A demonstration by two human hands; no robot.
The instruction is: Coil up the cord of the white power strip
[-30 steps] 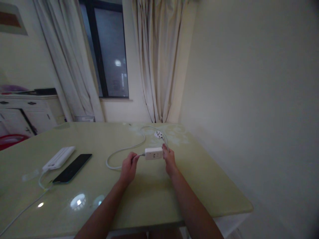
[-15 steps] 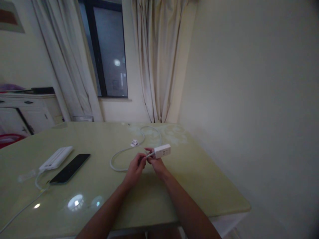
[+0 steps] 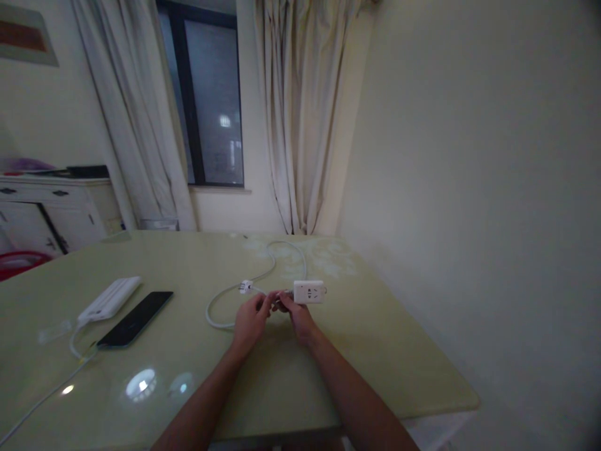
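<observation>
The strip [image 3: 308,292] is positioned above the right half of the table [image 3: 375,363], socket face turned toward the person, long side roughly level. Its cord [image 3: 207,313] leaves the left end, where both hands are engaged. The right hand [image 3: 295,311] is closed on the cord directly beside the strip; from where I stand, I cannot tell whether its fingers also bear on the housing. The left hand [image 3: 252,317] is closed on the cord next to the right, fingertips of the two hands meeting. The plug [image 3: 245,287] sits just beyond the left hand, near the cord's wide loop, which spreads over the tabletop behind the hands. Well apart, to the left, the power bank [image 3: 110,299] and the phone [image 3: 136,320] lie side by side, the phone dark-screened. A white cable [image 3: 40,404] runs from near their lower ends to the table's near left.
</observation>
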